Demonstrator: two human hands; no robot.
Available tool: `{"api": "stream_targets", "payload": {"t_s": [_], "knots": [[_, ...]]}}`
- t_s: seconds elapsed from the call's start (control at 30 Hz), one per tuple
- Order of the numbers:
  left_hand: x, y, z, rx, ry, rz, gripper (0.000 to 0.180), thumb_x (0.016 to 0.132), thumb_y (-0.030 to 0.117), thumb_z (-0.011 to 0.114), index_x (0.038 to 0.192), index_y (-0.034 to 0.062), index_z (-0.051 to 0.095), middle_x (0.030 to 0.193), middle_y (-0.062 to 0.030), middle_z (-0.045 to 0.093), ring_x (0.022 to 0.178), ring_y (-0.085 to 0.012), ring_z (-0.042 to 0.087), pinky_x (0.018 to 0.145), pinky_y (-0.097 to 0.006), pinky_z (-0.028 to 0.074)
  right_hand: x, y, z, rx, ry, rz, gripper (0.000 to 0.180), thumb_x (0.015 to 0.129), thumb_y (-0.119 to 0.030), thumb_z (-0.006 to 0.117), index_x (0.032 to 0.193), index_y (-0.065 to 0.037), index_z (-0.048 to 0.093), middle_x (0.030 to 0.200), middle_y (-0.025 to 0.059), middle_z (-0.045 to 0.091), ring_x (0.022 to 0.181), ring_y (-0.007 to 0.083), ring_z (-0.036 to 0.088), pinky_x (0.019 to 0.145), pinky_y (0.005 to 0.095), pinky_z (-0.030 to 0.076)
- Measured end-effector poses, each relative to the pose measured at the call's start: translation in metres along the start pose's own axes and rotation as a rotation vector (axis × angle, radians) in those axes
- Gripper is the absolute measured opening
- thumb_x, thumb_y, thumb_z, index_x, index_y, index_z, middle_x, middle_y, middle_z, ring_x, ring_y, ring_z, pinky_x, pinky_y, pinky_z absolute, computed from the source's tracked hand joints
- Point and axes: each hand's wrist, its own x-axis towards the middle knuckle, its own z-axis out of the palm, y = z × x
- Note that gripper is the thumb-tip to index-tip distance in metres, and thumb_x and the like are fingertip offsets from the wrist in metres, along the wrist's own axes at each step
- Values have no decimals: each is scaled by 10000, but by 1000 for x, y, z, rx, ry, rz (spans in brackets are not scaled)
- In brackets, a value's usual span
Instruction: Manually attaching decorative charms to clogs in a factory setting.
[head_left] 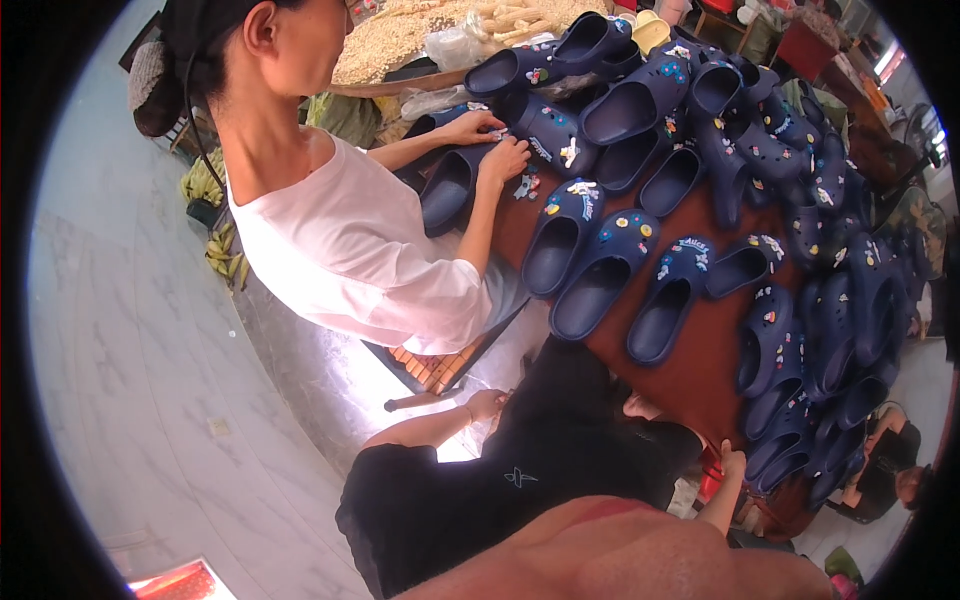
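My left hand [487, 405] is low beside my black clothing, its fingers curled in; what they hold, if anything, is hidden. On the other side, my right hand [733, 461] is at the near edge of the brown-covered table [690, 395], fingers bent, and I cannot make out anything in them. Nearest to it are navy clogs [780, 445] with colourful charms, piled along the right edge. In front of me lie separate navy clogs, including one with charms on its toe [668, 300] and another beside it [603, 270].
At left, a person in a white shirt [360, 250] has both hands on a navy clog [450, 190]. Behind stands a wide tray of pale grains [395, 45]. Green bananas [226, 255] lie on the floor. Another person [880, 465] sits at far right.
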Motion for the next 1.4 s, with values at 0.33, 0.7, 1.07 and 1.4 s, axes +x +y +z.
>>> {"api": "stream_targets", "payload": {"t_s": [0.33,0.7,1.07,1.4], "knots": [[-11,5,1,89,48,23,310,804,201,480,1071,98,600,978,-158,622,924,-304,589,808,-376,453,-13,-22,-18,130,-136,53,701,795,-527,521,978,149,556,1010,326,549,1032,402,516,875,418,409],[-10,-6,5,104,97,76,315,838,267,393,1023,153,621,959,-145,617,881,-342,580,760,-403,456,-18,-26,-23,105,-240,180,699,799,-549,520,979,126,555,824,262,608,640,321,629,563,398,497],[-20,4,-3,-19,55,104,317,776,327,528,993,113,615,927,-184,613,889,-363,573,769,-426,448,-3,-16,-32,251,-446,313,672,755,-583,562,904,72,548,744,189,597,589,308,611,506,437,513],[-8,-20,15,-48,136,56,341,702,262,602,1018,138,627,909,-124,645,875,-302,609,758,-367,471,1,-24,-39,170,-533,261,731,737,-643,527,1013,34,514,870,183,602,637,301,611,595,440,517]]}}
